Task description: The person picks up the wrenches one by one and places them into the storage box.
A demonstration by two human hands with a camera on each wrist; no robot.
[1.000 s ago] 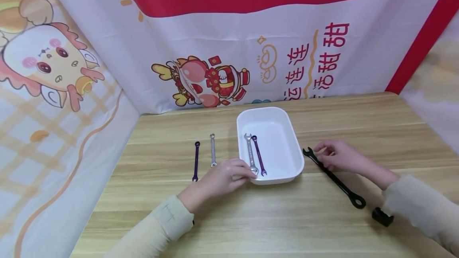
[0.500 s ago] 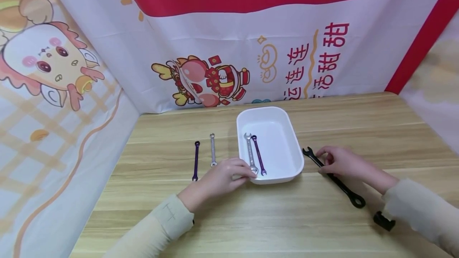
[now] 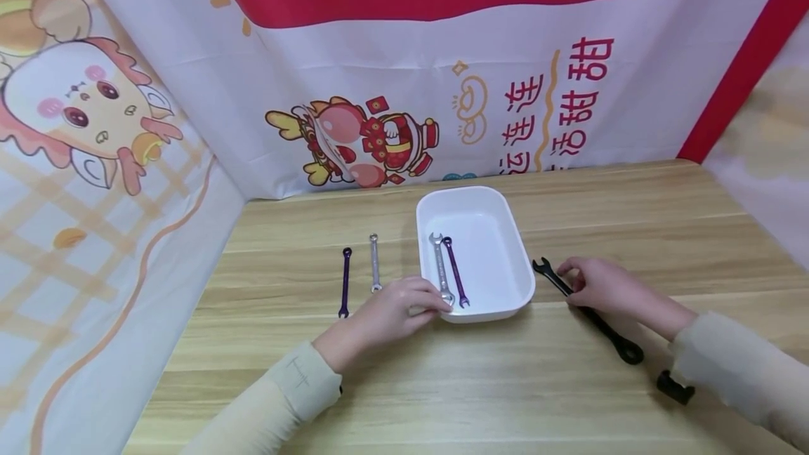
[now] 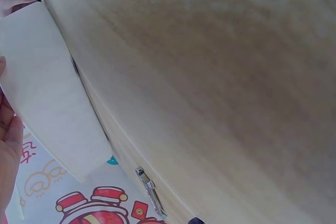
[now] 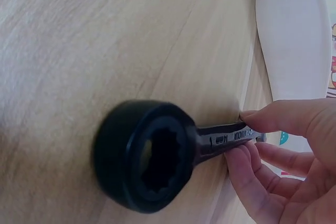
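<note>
A white plastic bin stands mid-table, holding a silver wrench and a purple wrench along its left side. My left hand grips the bin's near-left rim between thumb and fingers; the left wrist view has the bin wall close up, the hand cut by the frame edge. To the bin's right, a large black combination wrench lies slantwise on the table. My right hand pinches its shaft near the open end. The right wrist view shows its ring end towards the camera.
Left of the bin lie a second purple wrench and a smaller silver wrench, roughly parallel. A printed cloth rises behind the wooden table. A black object sits by the right cuff.
My right hand has come down and slightly nearer, from touching the black wrench to pinching its shaft. The left hand and the bin have stayed in place.
</note>
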